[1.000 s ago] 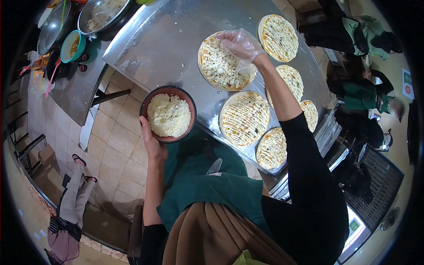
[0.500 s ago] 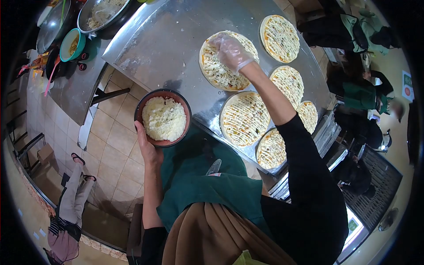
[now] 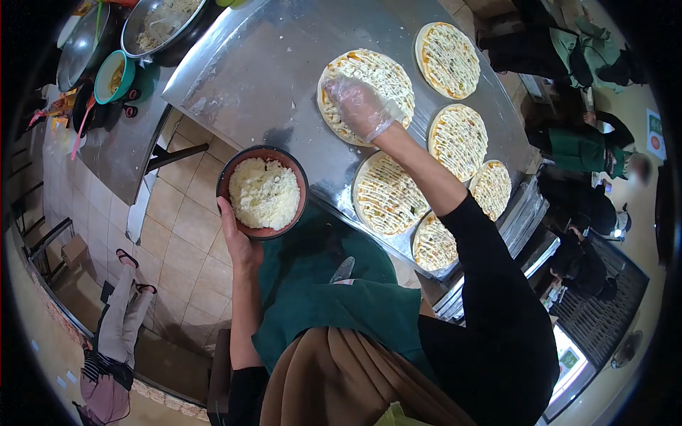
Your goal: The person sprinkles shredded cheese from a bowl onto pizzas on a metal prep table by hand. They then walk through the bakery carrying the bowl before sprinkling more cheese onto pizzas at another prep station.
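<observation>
Gloved fingers (image 3: pixel 341 98) of the right hand (image 3: pixel 361 111) reach over a pizza (image 3: pixel 389 79) on the steel desk (image 3: pixel 234 78); whether spread or pinching, I cannot tell. Beside the desk's edge, the left hand (image 3: pixel 243 245) holds a brown bowl (image 3: pixel 264 232), thumb against its wall, other fingers hidden. Its grated cheese (image 3: pixel 266 192) looks light and crumbly, the bowl stiff, best cradled from below; the wall sign (image 3: pixel 655 135) is unreadably small

A metal table (image 3: pixel 245 89) bears six round, topped pizzas (image 3: pixel 392 192) and scattered white crumbs (image 3: pixel 289 50).
</observation>
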Demonstrator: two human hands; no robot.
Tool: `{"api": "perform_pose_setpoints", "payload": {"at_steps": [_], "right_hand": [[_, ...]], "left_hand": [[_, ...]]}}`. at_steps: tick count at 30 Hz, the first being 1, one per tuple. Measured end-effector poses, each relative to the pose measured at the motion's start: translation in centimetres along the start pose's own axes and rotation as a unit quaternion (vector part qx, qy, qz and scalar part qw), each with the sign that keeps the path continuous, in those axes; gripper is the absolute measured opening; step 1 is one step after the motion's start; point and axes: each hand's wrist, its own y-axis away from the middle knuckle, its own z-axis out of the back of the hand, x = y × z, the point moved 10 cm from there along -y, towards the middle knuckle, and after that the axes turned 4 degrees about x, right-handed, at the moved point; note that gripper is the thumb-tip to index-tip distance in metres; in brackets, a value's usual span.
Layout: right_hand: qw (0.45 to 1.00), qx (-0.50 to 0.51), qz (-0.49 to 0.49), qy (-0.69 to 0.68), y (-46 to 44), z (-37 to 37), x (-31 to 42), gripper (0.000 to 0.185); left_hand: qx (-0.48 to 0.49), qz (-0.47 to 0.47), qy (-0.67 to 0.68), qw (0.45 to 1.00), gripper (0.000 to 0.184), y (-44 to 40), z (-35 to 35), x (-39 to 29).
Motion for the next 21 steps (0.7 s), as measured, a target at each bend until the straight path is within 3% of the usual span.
{"api": "perform_pose_setpoints", "payload": {"at_steps": [6, 9, 11, 12, 16, 19, 21], "right_hand": [[0.996, -0.077, 0.04, -0.015, 0.7, 0.2, 0.4, 0.016], [0.988, 0.018, -0.057, -0.145, -1.0, 2.8, -0.6, 0.01], [0.922, 0.008, -0.204, -0.328, -0.8, 3.2, -4.1, 0.012], [0.932, -0.016, -0.162, -0.323, -1.3, 3.9, -5.8, 0.014], [0.941, -0.01, -0.158, -0.3, -2.9, 4.2, -10.0, 0.014], [0.984, -0.007, -0.126, -0.125, -3.5, 4.0, -10.0, 0.018], [0.989, -0.036, -0.111, -0.089, -3.6, 4.2, -9.7, 0.018]], "left_hand": [[-0.007, -0.004, -0.012, 1.0, 0.059, 0.1, -0.3, 0.0], [-0.011, -0.007, -0.014, 1.0, 0.059, 0.1, -0.4, 0.0], [-0.011, -0.007, -0.016, 1.0, 0.059, 0.2, -0.5, -0.1], [-0.012, -0.006, -0.017, 1.0, 0.059, 0.2, -0.5, -0.1], [0.004, 0.001, -0.011, 1.0, 0.06, 0.1, -0.6, 0.2], [0.009, 0.002, -0.02, 1.0, 0.061, -0.2, -0.3, 0.7], [0.007, 0.002, -0.023, 1.0, 0.061, -0.1, -0.4, 0.7]]}}
